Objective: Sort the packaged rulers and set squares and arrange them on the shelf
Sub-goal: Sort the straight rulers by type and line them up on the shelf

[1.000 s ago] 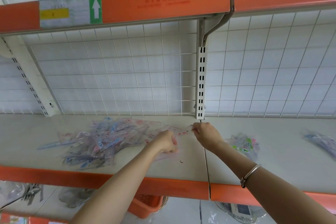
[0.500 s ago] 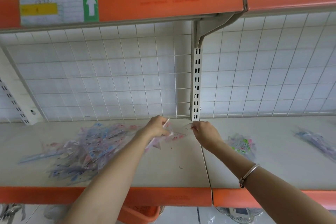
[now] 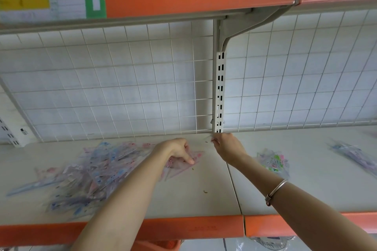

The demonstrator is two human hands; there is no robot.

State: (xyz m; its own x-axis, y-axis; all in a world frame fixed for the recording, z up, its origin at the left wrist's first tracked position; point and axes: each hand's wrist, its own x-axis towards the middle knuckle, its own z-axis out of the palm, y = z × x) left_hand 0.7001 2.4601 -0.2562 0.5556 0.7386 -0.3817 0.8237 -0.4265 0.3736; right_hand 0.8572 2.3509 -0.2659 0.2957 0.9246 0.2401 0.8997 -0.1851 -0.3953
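Left hand (image 3: pixel 179 150): fingers curled onto set-square packet (image 3: pixel 183 167); seemingly drawing it clear of the pile (image 3: pixel 91 171)
Right hand (image 3: pixel 229 146): fingertips pinch clear packet (image 3: pixel 210 139) (contents unreadable); probably steadying it

a loose heap of clear plastic packets of rulers and set squares (image 3: pixel 91 171), printed blue and pink, lies scattered flat over the left part of the cream metal shelf with the orange front lip (image 3: pixel 204 195). at the heap's right edge a pink-printed triangular set square packet (image 3: pixel 181 169) lies flat, and the curled fingers of my left hand (image 3: pixel 177 150) hold it down. my right hand (image 3: pixel 228 146) pinches the tip of a thin clear packet (image 3: pixel 208 138) at the back of the shelf; its kind is too blurred to tell. a small green-printed pile of packets (image 3: pixel 273 162) lies just right of the shelf seam. a bluish pile of packets (image 3: pixel 355 155) lies well apart, further right.
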